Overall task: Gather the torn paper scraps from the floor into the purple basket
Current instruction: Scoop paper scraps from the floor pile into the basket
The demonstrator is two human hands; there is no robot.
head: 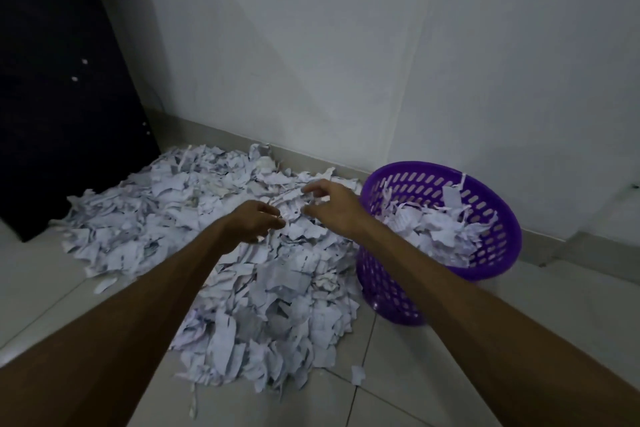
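The torn paper scraps (pixel 242 263) lie in a broad loose heap on the floor (pixel 433 374) just left of the purple basket (pixel 498 253), which already holds a good layer; judge them feather-light, limp and quick to spill. Your left hand (pixel 251 224) and right hand (pixel 332 206) hover close above the heap's middle, fingers loosely curled, holding nothing. Scoop deep from both sides and press the bundle together.

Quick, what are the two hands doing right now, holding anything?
Left hand: fingers loosely curled over the paper scraps, nothing clearly held.
Right hand: fingers spread open above the pile, empty.
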